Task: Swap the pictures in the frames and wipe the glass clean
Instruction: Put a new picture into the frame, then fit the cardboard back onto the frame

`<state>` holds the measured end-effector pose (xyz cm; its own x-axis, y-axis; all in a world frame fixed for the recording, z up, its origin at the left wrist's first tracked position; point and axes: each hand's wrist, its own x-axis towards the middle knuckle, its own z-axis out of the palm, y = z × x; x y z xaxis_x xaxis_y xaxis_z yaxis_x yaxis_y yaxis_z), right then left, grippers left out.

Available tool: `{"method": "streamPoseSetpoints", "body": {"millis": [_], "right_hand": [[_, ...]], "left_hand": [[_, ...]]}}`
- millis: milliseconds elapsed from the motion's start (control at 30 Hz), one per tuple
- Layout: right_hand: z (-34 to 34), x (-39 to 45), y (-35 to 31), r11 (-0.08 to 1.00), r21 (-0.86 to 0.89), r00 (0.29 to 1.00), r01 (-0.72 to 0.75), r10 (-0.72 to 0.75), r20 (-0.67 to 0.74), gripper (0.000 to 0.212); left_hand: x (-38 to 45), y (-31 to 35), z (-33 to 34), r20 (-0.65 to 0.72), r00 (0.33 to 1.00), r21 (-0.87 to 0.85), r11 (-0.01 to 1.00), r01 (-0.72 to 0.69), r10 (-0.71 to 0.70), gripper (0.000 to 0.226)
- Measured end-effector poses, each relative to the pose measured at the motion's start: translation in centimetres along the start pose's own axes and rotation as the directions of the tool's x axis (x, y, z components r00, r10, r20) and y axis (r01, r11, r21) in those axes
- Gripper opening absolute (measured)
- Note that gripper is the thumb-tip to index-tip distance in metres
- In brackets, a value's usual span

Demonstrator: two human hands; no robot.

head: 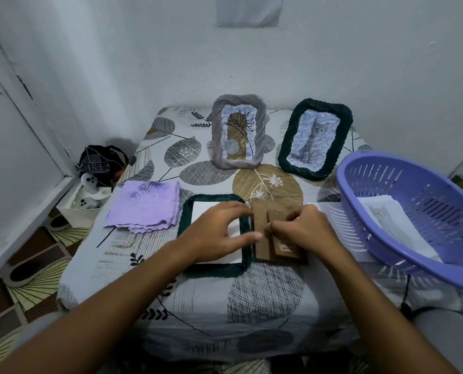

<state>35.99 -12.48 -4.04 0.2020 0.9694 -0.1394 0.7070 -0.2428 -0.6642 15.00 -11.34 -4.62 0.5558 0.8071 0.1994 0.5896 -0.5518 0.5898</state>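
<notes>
Light, stiff cardboard backing board (pixel 274 233) (stand flap attached), pinched by right hand (pixel 303 230); left hand (pixel 219 233) spread flat on dark-green frame (pixel 214 269); best gripped at edges.

At centre frame a dark green frame (pixel 214 236) lies flat on the leaf-print tablecloth (pixel 265 292), the left hand (pixel 214 233) resting over it. The right hand (pixel 303 230) pinches a brown cardboard backing (pixel 262 244) just beside it. A lilac cloth (pixel 143 206) lies at left, a purple basket (pixel 414 211) at right.

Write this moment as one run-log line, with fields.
stage: frame opened | left hand: on face-down green frame | right hand: holds cardboard backing | cloth: unused
</notes>
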Motion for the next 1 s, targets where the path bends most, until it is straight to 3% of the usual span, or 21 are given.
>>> {"method": "streamPoseSetpoints", "body": {"millis": [67, 100, 133, 200, 267, 367, 467, 533, 733, 833, 1000], "right_hand": [[-0.7, 0.0, 0.3, 0.990, 0.135, 0.999, -0.033, 0.034, -0.011, 0.028], [-1.1, -0.1, 0.4, 0.972, 0.228, 0.998, -0.057, 0.059, -0.001, 0.027], [-1.4, -0.2, 0.5, 0.940, 0.331, 0.996, -0.089, 0.085, 0.027, 0.026], [-1.8, -0.7, 0.7, 0.841, 0.514, 0.985, -0.172, 0.138, 0.104, 0.027], [-1.9, -1.1, 1.0, 0.709, 0.659, 0.968, -0.251, 0.180, 0.175, 0.026], [-1.9, -1.4, 1.5, 0.548, 0.779, 0.952, -0.305, 0.197, 0.235, 0.026], [-2.3, -1.4, 1.5, 0.485, 0.813, 0.946, -0.323, 0.172, 0.274, 0.029], [-2.5, -1.3, 1.3, 0.504, 0.809, 0.953, -0.302, 0.144, 0.266, 0.038], [-2.5, -1.2, -0.3, 0.709, 0.703, 0.998, -0.056, 0.027, 0.053, 0.019], [-1.7, -0.8, -1.6, 0.804, 0.591, 0.998, 0.061, -0.053, -0.031, 0.023], [0.5, -0.2, -3.6, 0.713, 0.683, 0.978, -0.155, 0.015, 0.206, 0.051]], "left_hand": [[0.9, 1.1, 0.9, -0.130, 0.987, -0.204, 0.977, 0.067, -0.095, 0.035], [1.4, 1.8, 1.2, -0.126, 0.974, -0.330, 0.934, 0.138, -0.188, 0.026], [1.9, 2.4, 1.5, -0.066, 0.955, -0.481, 0.848, 0.224, -0.290, 0.023], [2.7, 3.6, 2.1, 0.112, 0.896, -0.736, 0.570, 0.365, -0.429, 0.018], [3.3, 4.3, 2.5, 0.169, 0.857, -0.815, 0.420, 0.400, -0.487, 0.013], [3.7, 4.4, 2.7, 0.172, 0.819, -0.852, 0.334, 0.403, -0.548, 0.011], [3.7, 4.5, 2.6, 0.174, 0.816, -0.876, 0.292, 0.384, -0.552, 0.012], [3.7, 4.5, 2.4, 0.159, 0.826, -0.879, 0.303, 0.368, -0.541, 0.016], [3.3, 4.0, 0.8, 0.094, 0.848, -0.889, 0.339, 0.307, -0.521, 0.028], [2.5, 3.0, -0.5, 0.090, 0.843, -0.894, 0.331, 0.303, -0.530, 0.025], [0.6, 0.6, -2.3, 0.115, 0.809, -0.884, 0.312, 0.348, -0.577, 0.019]]}}
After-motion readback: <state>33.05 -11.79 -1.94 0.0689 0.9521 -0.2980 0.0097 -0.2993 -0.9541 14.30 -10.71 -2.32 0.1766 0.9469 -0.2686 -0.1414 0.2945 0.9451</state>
